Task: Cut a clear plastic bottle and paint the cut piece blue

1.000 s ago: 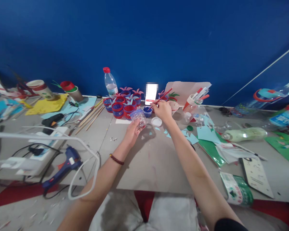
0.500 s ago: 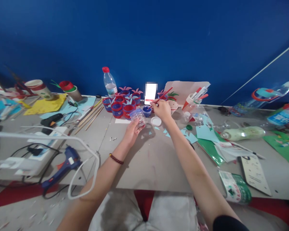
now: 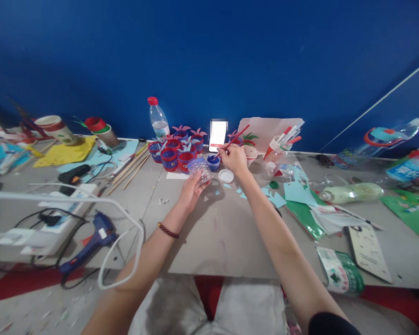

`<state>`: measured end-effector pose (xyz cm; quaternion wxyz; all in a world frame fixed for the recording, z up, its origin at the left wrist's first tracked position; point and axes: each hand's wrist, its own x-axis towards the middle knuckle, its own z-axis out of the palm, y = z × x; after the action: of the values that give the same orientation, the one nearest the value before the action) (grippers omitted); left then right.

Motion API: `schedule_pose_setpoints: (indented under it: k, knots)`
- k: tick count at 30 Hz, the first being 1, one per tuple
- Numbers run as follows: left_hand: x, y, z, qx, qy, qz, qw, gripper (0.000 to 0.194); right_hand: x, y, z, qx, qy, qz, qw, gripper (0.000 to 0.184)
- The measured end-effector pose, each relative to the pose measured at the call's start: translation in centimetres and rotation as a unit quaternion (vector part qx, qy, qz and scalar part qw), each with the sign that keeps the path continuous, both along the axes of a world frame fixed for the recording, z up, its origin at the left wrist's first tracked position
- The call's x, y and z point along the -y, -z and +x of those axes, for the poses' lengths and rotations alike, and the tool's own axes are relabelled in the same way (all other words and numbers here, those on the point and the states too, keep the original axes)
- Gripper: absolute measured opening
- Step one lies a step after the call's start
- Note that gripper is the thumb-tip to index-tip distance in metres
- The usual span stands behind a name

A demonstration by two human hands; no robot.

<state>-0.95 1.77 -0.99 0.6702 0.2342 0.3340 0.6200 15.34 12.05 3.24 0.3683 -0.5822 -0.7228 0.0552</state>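
My left hand (image 3: 192, 188) is closed round a clear plastic bottle piece (image 3: 204, 174), held tilted, with a band of blue paint (image 3: 194, 164) along its upper end. In my right hand (image 3: 234, 158) is a red paintbrush (image 3: 240, 134), gripped in a pinch. Its tip reaches down into a small jar of blue paint (image 3: 213, 163). A white lid (image 3: 226, 176) lies on the table just below that jar. Left of the jar stand several red and blue painted cups (image 3: 170, 159), some topped with pink or light blue paper leaves.
A bottle with a red cap (image 3: 158, 118) and a lit phone (image 3: 217, 135) stand by the blue wall. At left lie wooden sticks (image 3: 131, 170), a blue glue gun (image 3: 99, 237) and a power strip (image 3: 64, 218) with loose cables. Paper scraps (image 3: 274, 197) and a greenish bottle (image 3: 352, 192) lie right.
Almost nothing differs. Both hands keep their places, the bottle piece in the left and the brush tip at the paint jar; the whole view has shifted very slightly.
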Motion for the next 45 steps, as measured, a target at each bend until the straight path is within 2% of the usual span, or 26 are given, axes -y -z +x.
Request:
schedule_pose_setpoints:
  k: [5, 12, 16, 21, 27, 32, 36, 41, 45]
  knots:
    - [0.0, 0.0, -0.1, 0.006, 0.002, -0.001, 1.000, 0.027, 0.2, -0.4, -0.1, -0.019, -0.006, 0.019, 1.000, 0.021]
    - [0.0, -0.2, 0.0, 0.007, -0.002, -0.009, 1.000, 0.026, 0.6, -0.8, -0.1, 0.014, 0.013, -0.010, 1.000, 0.020]
    - [0.1, -0.3, 0.0, 0.005, -0.004, -0.013, 1.000, 0.026, 0.6, -1.3, 0.3, 0.008, 0.030, 0.016, 0.999, 0.025]
    - [0.1, -0.4, 0.1, 0.006, -0.010, -0.015, 1.000, 0.024, 0.4, -0.9, 0.3, -0.020, 0.026, 0.016, 0.999, 0.025]
    - [-0.2, -0.7, 0.1, 0.034, -0.019, -0.040, 0.998, 0.016, 0.4, -0.9, 0.0, 0.001, 0.021, -0.011, 1.000, 0.023]
    - [-0.9, -0.8, 0.0, 0.081, -0.017, -0.065, 0.994, 0.020, 0.5, -1.0, 0.2, -0.013, 0.037, 0.005, 0.999, 0.026]
    - [-1.4, -0.7, -0.1, 0.108, -0.010, -0.063, 0.992, 0.021, 0.5, -0.7, 0.0, 0.001, 0.031, -0.015, 0.999, 0.025]
    - [-1.7, -0.7, -0.4, 0.100, 0.036, -0.055, 0.993, 0.030, 0.7, -1.3, -0.1, 0.009, 0.022, -0.034, 0.999, 0.025]
    - [-1.9, -0.4, -0.5, 0.098, 0.040, -0.053, 0.993, 0.036, 0.8, -1.6, 0.1, -0.004, 0.030, -0.024, 0.999, 0.024]
